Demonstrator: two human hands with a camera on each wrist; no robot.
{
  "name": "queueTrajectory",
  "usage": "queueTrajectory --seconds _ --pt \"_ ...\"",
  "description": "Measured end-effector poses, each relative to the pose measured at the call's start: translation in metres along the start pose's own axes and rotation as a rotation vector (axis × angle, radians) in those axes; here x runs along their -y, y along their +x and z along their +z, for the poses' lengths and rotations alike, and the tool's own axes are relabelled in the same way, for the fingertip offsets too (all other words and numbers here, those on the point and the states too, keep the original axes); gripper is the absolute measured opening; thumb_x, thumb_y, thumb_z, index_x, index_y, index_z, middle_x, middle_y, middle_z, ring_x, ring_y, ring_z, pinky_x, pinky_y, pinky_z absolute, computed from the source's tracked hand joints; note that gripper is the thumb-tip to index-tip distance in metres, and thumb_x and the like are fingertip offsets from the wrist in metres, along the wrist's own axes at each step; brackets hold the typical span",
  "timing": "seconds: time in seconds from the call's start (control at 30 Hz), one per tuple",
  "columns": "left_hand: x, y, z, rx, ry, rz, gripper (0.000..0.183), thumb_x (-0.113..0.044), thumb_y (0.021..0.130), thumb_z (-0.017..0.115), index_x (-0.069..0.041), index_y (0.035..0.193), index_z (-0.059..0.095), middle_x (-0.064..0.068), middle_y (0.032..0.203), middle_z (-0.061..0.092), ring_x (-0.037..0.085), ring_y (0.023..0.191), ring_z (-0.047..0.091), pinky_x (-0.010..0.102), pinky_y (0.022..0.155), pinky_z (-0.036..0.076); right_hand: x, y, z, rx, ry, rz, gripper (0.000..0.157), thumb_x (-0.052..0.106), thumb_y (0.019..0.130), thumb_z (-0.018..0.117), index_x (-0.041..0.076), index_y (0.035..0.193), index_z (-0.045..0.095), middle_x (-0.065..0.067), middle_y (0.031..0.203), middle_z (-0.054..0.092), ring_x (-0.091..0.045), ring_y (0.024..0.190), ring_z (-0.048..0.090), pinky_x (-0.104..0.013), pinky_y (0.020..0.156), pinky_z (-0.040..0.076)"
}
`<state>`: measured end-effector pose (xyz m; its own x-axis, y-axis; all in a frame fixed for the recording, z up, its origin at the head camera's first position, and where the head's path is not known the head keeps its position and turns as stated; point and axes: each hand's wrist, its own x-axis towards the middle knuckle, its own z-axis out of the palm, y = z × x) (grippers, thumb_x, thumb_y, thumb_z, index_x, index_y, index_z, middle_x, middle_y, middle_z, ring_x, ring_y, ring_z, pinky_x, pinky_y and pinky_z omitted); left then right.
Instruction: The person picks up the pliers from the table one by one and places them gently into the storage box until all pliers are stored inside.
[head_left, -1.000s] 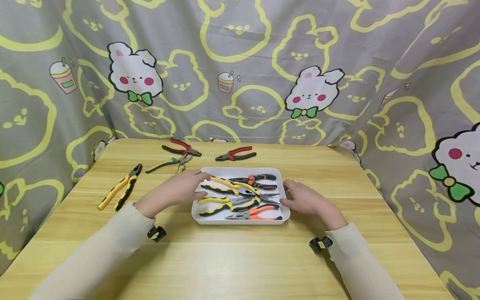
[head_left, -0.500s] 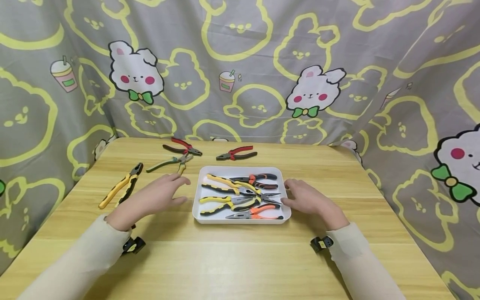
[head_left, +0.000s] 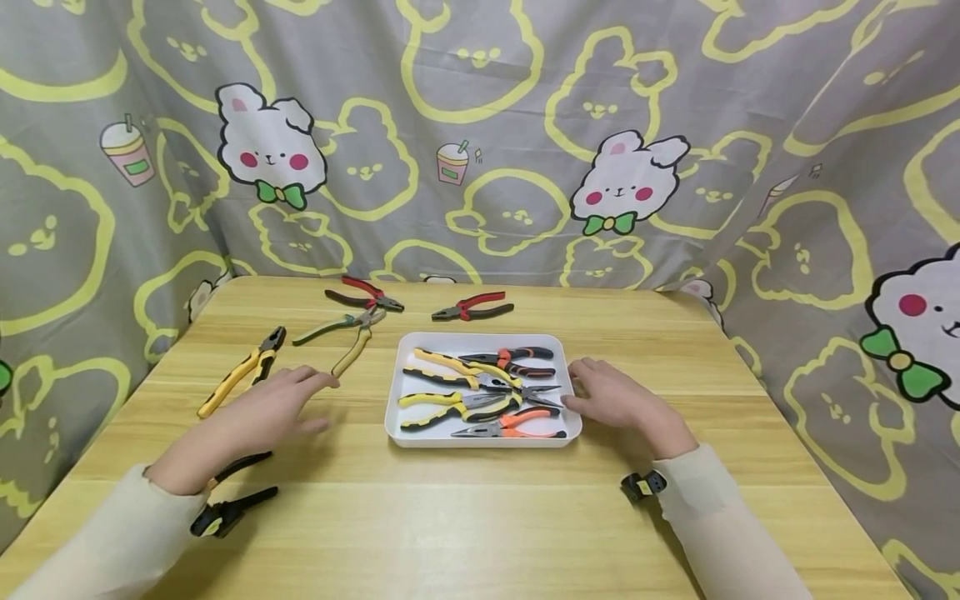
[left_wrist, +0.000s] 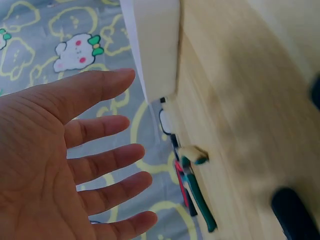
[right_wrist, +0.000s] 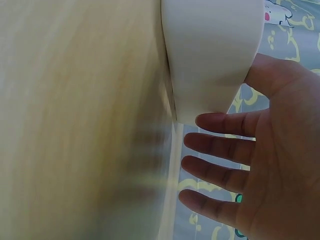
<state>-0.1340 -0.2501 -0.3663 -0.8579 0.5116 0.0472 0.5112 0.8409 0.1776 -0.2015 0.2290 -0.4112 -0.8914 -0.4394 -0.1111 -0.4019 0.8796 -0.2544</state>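
Observation:
A white tray holds several pliers, including orange-handled long-nose pliers and yellow-and-black pliers. My right hand is at the tray's right end, fingers nearly straight; in the right wrist view its thumb goes behind the tray wall. My left hand hovers over the table left of the tray, its fingers spread and nothing in them. Nearest to it are pliers with yellow-and-black handles and green-and-yellow pliers. Dark-handled pliers are partly hidden beneath the left wrist.
Two red-and-black pliers lie at the back of the wooden table: one pair on the left, the other pair behind the tray. A patterned grey curtain closes off the back and both sides.
My left hand has left the tray's left edge and moved left and towards me, uncovering more of the green-and-yellow pliers and the dark handles. Right hand and tray stay put.

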Motion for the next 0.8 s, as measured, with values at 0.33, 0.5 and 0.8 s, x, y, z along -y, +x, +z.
queueTrajectory --seconds 0.33,0.5,0.8 --pt "0.015 -0.036 0.006 0.006 -0.016 0.003 0.062 -0.033 0.080 0.081 -0.003 0.129 0.059 0.016 0.117 0.061 0.036 0.099 0.062 0.053 0.081 0.051 -0.001 0.000 0.001 -0.004 0.010 0.000 0.046 0.039 0.093 0.062 0.007 0.125 0.055 -0.012 0.120 0.058 -0.033 0.115 0.053 -0.050 0.099 0.042" --pt "0.023 -0.054 0.011 0.072 -0.060 -0.052 0.070 -0.041 0.078 0.081 -0.004 0.132 0.057 0.018 0.119 0.059 0.039 0.099 0.060 0.056 0.080 0.050 -0.001 0.000 0.001 -0.009 0.005 -0.005 0.046 0.038 0.093 0.062 0.006 0.125 0.055 -0.013 0.120 0.058 -0.033 0.114 0.053 -0.050 0.099 0.042" --pt "0.038 -0.079 0.021 0.150 -0.140 -0.104 0.086 -0.062 0.071 0.075 -0.009 0.135 0.054 0.015 0.123 0.057 0.038 0.106 0.059 0.053 0.081 0.050 -0.001 -0.001 0.001 -0.011 0.008 -0.002 0.047 0.039 0.093 0.062 0.006 0.125 0.055 -0.012 0.121 0.058 -0.032 0.115 0.053 -0.050 0.099 0.043"
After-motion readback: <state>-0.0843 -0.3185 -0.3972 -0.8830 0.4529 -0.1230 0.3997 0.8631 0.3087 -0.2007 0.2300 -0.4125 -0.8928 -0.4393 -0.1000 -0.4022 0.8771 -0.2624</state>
